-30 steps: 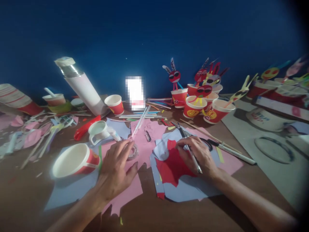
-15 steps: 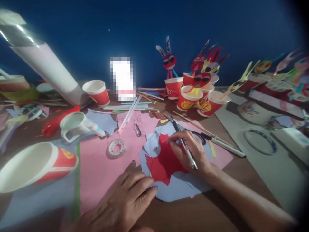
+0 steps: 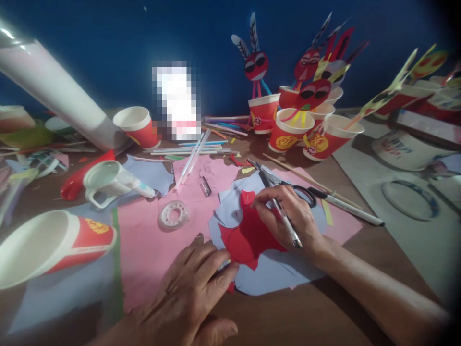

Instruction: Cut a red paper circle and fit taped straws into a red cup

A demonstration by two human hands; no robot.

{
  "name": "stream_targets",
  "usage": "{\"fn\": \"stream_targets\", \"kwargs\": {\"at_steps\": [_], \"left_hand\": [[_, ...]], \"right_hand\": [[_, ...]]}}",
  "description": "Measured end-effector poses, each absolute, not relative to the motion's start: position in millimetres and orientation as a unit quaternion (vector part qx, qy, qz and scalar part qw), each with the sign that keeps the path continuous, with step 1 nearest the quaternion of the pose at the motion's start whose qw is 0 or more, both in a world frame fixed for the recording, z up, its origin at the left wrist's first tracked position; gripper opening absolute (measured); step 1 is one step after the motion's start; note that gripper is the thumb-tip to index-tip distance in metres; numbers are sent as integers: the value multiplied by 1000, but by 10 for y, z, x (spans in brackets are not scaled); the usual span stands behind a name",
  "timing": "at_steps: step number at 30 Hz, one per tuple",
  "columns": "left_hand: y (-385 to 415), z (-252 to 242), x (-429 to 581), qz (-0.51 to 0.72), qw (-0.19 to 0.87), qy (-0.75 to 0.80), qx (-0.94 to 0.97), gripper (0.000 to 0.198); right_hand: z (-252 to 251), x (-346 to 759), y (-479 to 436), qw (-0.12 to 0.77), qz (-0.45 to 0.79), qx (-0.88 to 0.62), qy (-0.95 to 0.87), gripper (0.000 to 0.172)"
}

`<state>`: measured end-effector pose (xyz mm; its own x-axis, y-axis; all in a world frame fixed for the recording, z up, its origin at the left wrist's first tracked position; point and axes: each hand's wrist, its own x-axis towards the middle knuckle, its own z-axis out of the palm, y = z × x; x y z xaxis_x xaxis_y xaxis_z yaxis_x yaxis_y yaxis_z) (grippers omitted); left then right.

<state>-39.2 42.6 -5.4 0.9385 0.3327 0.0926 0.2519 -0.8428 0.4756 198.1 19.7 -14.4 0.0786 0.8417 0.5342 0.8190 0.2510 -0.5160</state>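
Observation:
A red paper cutout [image 3: 245, 238] lies on pale blue paper [image 3: 273, 274] over a pink sheet [image 3: 151, 240]. My right hand [image 3: 288, 218] is closed round a pen [image 3: 286, 223], its tip pointing down at the red cutout's upper edge. My left hand [image 3: 190, 293] rests palm down on the pink sheet with fingers stretched, fingertips touching the lower left edge of the red cutout. A roll of clear tape [image 3: 173, 215] lies just beyond my left hand.
Black-handled scissors [image 3: 288, 185] and a white pen [image 3: 345, 206] lie behind my right hand. A tipped red paper cup [image 3: 54, 247] lies left, a white scoop [image 3: 108, 180] beyond it. Decorated cups [image 3: 288, 137] stand at the back. Straws [image 3: 194, 156] and a white tube [image 3: 54, 96] lie nearby.
My left hand left the tape roll and came down to the red cutout's lower left edge. The view has moved closer and lower. My right hand kept the pen on the cutout.

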Motion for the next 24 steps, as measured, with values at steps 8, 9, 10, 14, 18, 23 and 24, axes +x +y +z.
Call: {"fn": "stream_targets", "kwargs": {"at_steps": [8, 9, 10, 14, 18, 23, 24], "left_hand": [[448, -36, -386, 76, 247, 141, 956, 48], [458, -21, -383, 70, 247, 140, 956, 48], [467, -5, -381, 62, 246, 139, 957, 48], [496, 44, -382, 39, 244, 128, 961, 48], [487, 44, -384, 55, 249, 127, 959, 48], [480, 31, -374, 54, 262, 144, 953, 45], [487, 32, -372, 46, 262, 140, 954, 45]], "right_hand": [[-138, 2002, 193, 409, 19, -619, -670, 12], [-134, 2003, 187, 412, 19, -620, -667, 12], [-129, 2003, 178, 417, 20, -623, -661, 12], [-130, 2004, 139, 473, 56, -635, -609, 14], [-168, 2008, 139, 509, 105, -624, -583, 22], [-196, 2013, 158, 488, 93, -619, -608, 19], [-195, 2013, 158, 483, 91, -621, -611, 19]]}}
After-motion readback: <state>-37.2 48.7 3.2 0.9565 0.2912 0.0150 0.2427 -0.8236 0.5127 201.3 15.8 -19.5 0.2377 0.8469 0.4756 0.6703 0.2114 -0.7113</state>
